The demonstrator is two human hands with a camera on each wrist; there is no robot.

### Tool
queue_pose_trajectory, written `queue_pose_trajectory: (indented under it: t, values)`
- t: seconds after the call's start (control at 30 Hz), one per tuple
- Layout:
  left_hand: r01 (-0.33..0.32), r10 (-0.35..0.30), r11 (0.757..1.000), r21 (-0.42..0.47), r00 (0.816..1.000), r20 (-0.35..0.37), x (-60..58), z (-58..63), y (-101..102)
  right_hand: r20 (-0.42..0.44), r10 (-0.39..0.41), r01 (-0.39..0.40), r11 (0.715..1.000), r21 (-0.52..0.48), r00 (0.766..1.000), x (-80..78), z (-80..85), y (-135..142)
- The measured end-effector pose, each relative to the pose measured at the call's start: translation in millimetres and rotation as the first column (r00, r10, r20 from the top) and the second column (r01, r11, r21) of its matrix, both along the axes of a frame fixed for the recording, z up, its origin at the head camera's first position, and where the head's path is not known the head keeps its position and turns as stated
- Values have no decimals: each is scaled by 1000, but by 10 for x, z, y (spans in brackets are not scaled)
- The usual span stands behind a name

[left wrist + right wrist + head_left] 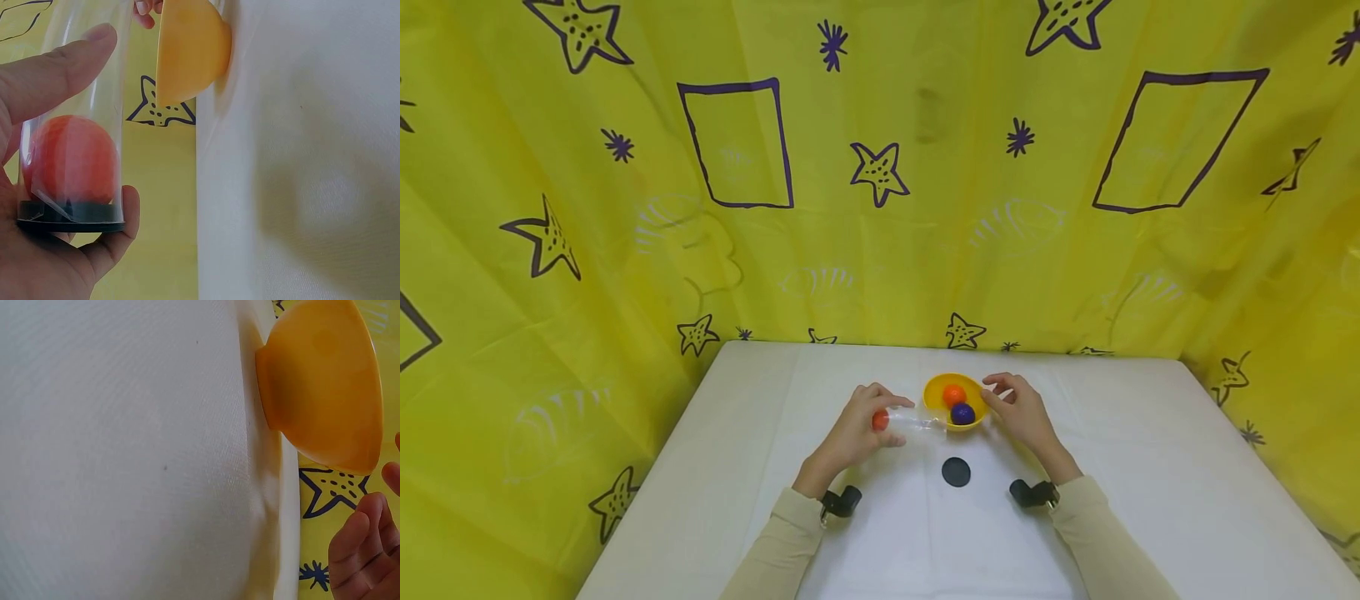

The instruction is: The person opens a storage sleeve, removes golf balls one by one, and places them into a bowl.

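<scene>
My left hand [855, 427] grips a clear plastic tube [919, 422] that lies sideways, its far end pointing at the yellow bowl [936, 392]. Inside the tube an orange-red ball [75, 159] sits against a black end cap [70, 215], down by the palm. The thumb runs along the tube wall in the left wrist view. The bowl stands upright on the table and contains an orange ball [954, 395] and a purple ball [962, 414]. Beside the bowl's right rim is my right hand [1024, 415], its fingers loosely bent and holding nothing.
A flat black disc [956, 472] lies on the white table [880, 533], in front of the bowl and between the forearms. Behind the table hangs a yellow curtain [925, 250] with drawn stars and frames. Each wrist wears a small black camera [842, 502].
</scene>
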State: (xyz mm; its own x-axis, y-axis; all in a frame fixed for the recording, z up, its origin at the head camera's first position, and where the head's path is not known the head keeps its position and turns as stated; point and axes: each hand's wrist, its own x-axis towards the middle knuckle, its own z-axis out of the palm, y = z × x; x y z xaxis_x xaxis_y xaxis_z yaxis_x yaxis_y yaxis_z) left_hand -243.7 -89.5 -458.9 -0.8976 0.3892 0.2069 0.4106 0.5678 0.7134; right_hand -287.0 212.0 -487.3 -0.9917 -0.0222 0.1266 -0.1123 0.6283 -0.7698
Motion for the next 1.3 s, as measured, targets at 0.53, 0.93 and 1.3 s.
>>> queue_pose_trajectory:
  t: [0.53, 0.93, 1.3]
  values:
    - [-4, 4, 1000, -5, 1000, 12, -24, -13, 11, -3, 61, -61, 996, -61, 998, 364, 106, -38]
    - [-7, 8, 1000, -20, 1000, 11, -20, -15, 27, 14, 170, -169, 983, -68, 985, 543, 34, -186]
    - [-8, 8, 999, -34, 1000, -15, -16, -19, 10, 110, 300, -292, 952, -89, 947, 598, 18, -316]
